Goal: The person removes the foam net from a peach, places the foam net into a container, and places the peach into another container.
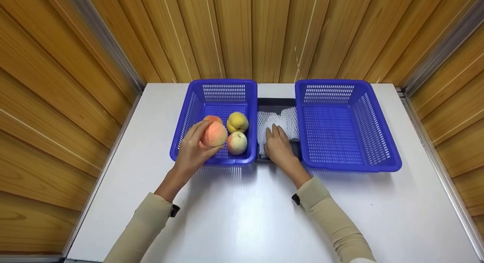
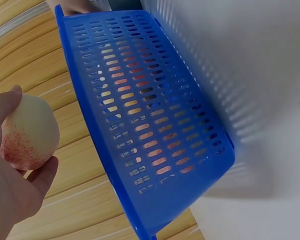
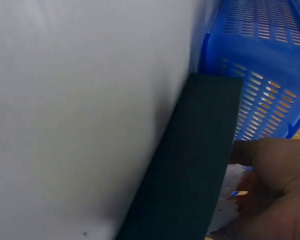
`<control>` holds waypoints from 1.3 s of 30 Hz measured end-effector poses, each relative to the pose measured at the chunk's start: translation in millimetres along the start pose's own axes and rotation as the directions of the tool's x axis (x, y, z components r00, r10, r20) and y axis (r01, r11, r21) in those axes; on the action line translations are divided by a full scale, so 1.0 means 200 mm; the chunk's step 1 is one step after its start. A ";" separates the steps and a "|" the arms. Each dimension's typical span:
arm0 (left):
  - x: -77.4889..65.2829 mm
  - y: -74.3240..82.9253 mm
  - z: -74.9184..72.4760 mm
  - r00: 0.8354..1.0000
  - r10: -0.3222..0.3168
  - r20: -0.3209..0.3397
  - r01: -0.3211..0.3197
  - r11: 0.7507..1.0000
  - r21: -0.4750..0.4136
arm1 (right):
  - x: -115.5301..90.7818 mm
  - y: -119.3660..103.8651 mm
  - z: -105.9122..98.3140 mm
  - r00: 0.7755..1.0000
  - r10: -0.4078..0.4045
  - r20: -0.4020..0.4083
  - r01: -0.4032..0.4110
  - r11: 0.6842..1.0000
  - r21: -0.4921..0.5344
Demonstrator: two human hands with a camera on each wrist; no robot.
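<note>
My left hand [image 1: 192, 146] grips a pink-and-cream peach [image 1: 214, 134] between thumb and fingers, above the left blue basket [image 1: 184, 115]. In the left wrist view the same peach [image 2: 31, 132] shows beyond the basket's rim. Beneath it in the basket lie a yellow peach [image 1: 238, 122], a pale peach [image 1: 237, 143] and a reddish one [image 1: 213, 119], partly hidden. My right hand [image 1: 279, 145] reaches into a black tray [image 1: 276, 101], its fingers on white foam net sleeves [image 1: 289, 121]. Whether they pinch a sleeve I cannot tell. The right wrist view shows the tray's dark side wall [image 3: 185, 160].
To the right of the tray stands a second blue basket [image 1: 332, 134] with its slatted bottom showing. All three containers sit side by side on a white table [image 1: 242, 217]. Wooden panel walls [image 1: 272, 36] enclose the table at the back and both sides.
</note>
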State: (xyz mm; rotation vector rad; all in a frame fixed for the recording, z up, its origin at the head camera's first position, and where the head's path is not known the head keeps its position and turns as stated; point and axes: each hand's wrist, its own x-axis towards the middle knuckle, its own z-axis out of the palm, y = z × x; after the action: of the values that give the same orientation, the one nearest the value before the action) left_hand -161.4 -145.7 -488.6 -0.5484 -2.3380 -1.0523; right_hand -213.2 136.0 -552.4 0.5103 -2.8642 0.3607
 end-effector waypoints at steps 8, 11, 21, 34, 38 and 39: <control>0.06 -0.05 -0.02 0.996 -0.048 0.078 0.046 0.998 0.032 | -0.03 0.03 -0.04 0.961 0.055 0.271 -0.077 0.994 0.073; 0.12 -0.10 -0.03 0.975 -0.138 0.173 0.130 0.990 0.055 | -0.04 0.05 -0.05 0.953 0.048 0.298 -0.083 0.991 0.107; 0.30 -0.20 -0.03 0.777 -0.312 0.546 0.255 0.950 0.181 | -0.07 0.05 -0.01 0.935 0.028 0.353 -0.065 0.994 0.093; 0.52 -0.15 0.03 0.598 -0.149 0.787 -0.052 0.973 0.224 | -0.07 0.05 0.01 0.920 0.013 0.391 -0.051 0.995 0.087; 0.50 -0.17 0.11 0.592 -0.132 0.795 -0.122 0.960 0.250 | -0.09 0.06 0.02 0.930 0.005 0.367 -0.051 0.992 0.116; 0.49 -0.17 0.12 0.596 -0.128 0.793 -0.143 0.954 0.262 | -0.10 0.07 0.02 0.931 0.007 0.364 -0.057 0.990 0.126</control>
State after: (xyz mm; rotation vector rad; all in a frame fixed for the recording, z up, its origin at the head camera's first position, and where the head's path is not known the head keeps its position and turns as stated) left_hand -265.2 -133.2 -463.2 -1.0874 -3.1954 -0.4103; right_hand -201.0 152.9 -563.6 0.6125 -3.2245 0.5179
